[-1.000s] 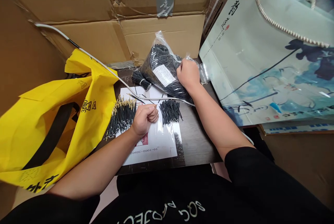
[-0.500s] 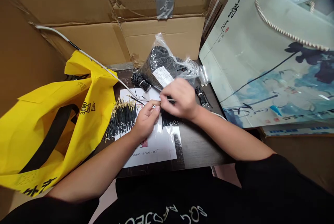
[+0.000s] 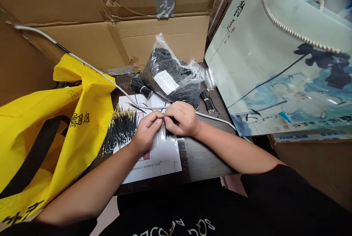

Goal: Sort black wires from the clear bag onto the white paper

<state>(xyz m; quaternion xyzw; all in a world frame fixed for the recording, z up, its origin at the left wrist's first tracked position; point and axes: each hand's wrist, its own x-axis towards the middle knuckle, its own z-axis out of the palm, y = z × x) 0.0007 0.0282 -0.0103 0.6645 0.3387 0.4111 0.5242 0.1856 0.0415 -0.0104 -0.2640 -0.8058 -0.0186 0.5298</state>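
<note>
My left hand and my right hand meet over a printed sheet, each closed in a pinch. A thin dark wire shows between their fingertips; its ends are hidden by the fingers. Left of my left hand lies a pile of short black wires with gold pin tips. More black wires poke out beneath my right hand. A few loose wires rest on the sheet just beyond my left hand. Passing behind both hands is a white cable.
A clear plastic bag full of black pieces stands behind, flanked by tied bundles of black wire and clear plastic cups. A yellow bag borders the left, a large paper bag the right. Cardboard boxes form the back.
My right hand was blurred and raised slightly higher; now it is lower and still, pinching close against my left fingertips. The view has shifted a little to the right.
</note>
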